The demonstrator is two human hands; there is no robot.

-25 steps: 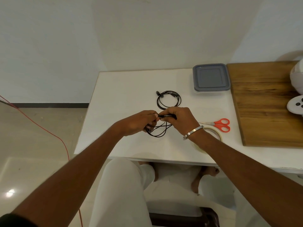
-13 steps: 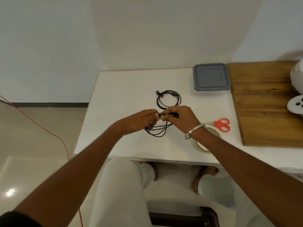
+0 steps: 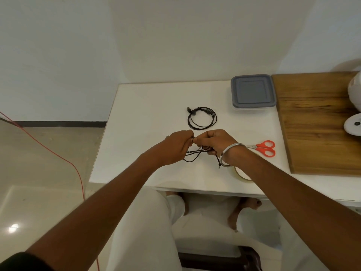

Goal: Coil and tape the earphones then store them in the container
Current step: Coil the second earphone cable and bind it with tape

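Observation:
Black earphones [image 3: 193,155] hang in loose loops between my two hands over the white table [image 3: 140,118]. My left hand [image 3: 175,147] and my right hand [image 3: 216,142] pinch the cable together, fingertips touching. A cable end dangles below my right wrist. A second pair of black earphones [image 3: 202,118] lies coiled on the table just beyond my hands. The container with a grey lid [image 3: 253,92] stands shut at the back right. A tape roll [image 3: 241,175] lies near the front edge, partly hidden under my right forearm.
Orange-handled scissors [image 3: 263,148] lie to the right of my right wrist. A wooden board [image 3: 316,122] covers the right side, with white objects [image 3: 353,124] at its far right edge. A red cable [image 3: 58,157] runs across the floor on the left.
Both hands have shifted slightly left and away from me with the earphones. The right hand has turned, and a cable end now hangs below its wrist.

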